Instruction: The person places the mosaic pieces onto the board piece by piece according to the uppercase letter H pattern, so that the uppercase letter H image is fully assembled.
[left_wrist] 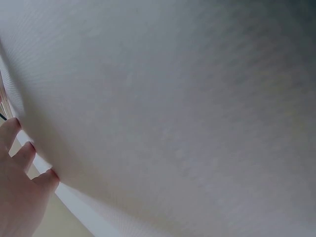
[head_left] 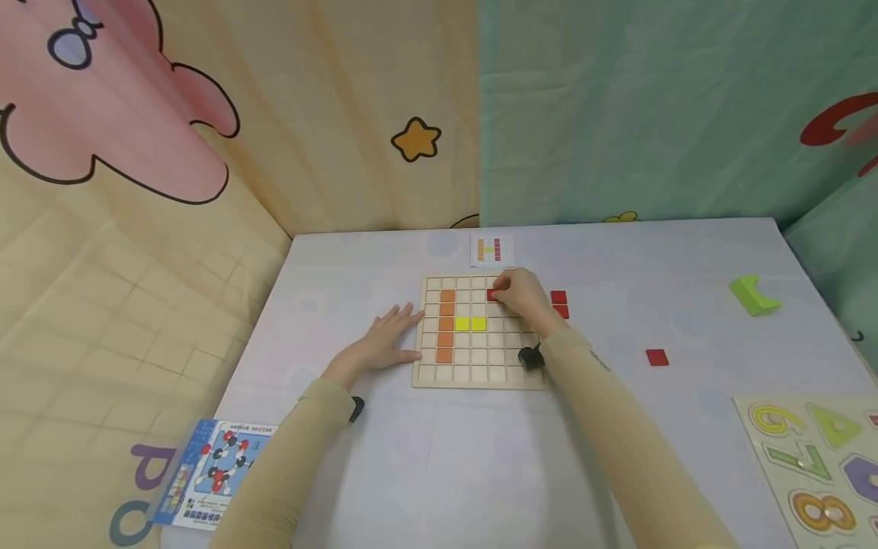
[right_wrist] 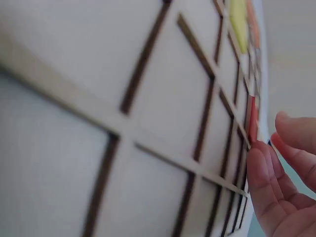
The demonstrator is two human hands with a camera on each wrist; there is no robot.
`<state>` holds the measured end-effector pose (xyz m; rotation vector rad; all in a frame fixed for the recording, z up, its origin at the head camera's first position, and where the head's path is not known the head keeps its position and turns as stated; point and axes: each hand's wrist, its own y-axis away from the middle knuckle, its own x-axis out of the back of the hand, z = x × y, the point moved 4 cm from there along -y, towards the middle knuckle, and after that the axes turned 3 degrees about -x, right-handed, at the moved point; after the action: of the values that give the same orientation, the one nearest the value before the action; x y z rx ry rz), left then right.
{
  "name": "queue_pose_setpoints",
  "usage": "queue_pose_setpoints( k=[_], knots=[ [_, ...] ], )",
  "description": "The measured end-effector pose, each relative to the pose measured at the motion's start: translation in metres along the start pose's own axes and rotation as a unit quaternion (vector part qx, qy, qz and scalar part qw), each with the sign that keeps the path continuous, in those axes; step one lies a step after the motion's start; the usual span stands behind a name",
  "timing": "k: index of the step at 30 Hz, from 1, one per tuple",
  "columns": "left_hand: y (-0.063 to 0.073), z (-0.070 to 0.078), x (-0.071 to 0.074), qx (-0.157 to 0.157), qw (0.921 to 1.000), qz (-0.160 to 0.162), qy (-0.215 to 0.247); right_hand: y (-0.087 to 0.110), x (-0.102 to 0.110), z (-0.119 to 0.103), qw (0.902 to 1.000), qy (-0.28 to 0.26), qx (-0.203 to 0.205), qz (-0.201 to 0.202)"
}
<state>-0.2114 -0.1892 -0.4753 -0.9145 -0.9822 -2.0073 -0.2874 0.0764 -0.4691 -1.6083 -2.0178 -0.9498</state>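
My right hand (head_left: pixel 524 297) is over the upper right part of a square wooden grid board (head_left: pixel 480 385), with curled fingers and thumb at a small red square tile (head_left: pixel 490 294). In the right wrist view the red tile (right_wrist: pixel 253 116) lies at the grid surface against a fingertip (right_wrist: pixel 257 158). My left hand (head_left: pixel 377 341) lies spread on the table, fingertips by the board's left edge. Orange tiles (head_left: pixel 447 323) fill a column of cells, and two yellow tiles (head_left: pixel 469 324) sit beside it. A pattern card (head_left: pixel 491 263) stands behind the board.
Red tiles (head_left: pixel 559 297) lie right of the board, with another red tile (head_left: pixel 656 357) farther out. A green arch block (head_left: pixel 753 296) sits at the far right. A number puzzle board (head_left: pixel 775 465) and a blue-white box (head_left: pixel 206 488) occupy the near corners.
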Motion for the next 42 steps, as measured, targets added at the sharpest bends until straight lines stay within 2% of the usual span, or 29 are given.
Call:
queue_pose_setpoints(
  k=[3, 8, 13, 19, 24, 29, 35, 42],
  knots=[
    [0.001, 0.0, 0.0, 0.002, 1.0, -0.004, 0.0, 0.006, 0.007, 0.002, 0.9997, -0.02, 0.003, -0.009],
    [0.001, -0.002, 0.001, 0.007, 1.0, -0.003, -0.005, 0.024, 0.033, 0.009, 0.9989, -0.042, 0.006, -0.021],
    [-0.001, -0.002, 0.0, 0.009, 0.9999, -0.003, -0.009, 0.043, 0.055, 0.034, 0.9992, -0.034, 0.002, -0.021],
    [-0.001, -0.001, 0.002, 0.003, 0.9999, -0.006, -0.007, 0.067, 0.069, 0.065, 0.9994, -0.021, 0.016, -0.024],
    [0.0, 0.001, 0.003, 0.001, 1.0, -0.005, -0.007, 0.083, 0.071, 0.083, 0.9991, -0.016, 0.022, -0.031],
    [0.0, 0.001, 0.003, 0.006, 1.0, -0.004, -0.006, 0.089, 0.067, 0.094, 0.9989, -0.008, 0.022, -0.04],
    [-0.001, 0.0, 0.003, 0.006, 1.0, -0.002, -0.005, 0.091, 0.061, 0.095, 0.9988, -0.01, 0.027, -0.041],
    [0.001, 0.001, 0.001, 0.006, 1.0, -0.003, -0.004, 0.093, 0.053, 0.095, 0.999, 0.009, 0.002, -0.045]
  ],
)
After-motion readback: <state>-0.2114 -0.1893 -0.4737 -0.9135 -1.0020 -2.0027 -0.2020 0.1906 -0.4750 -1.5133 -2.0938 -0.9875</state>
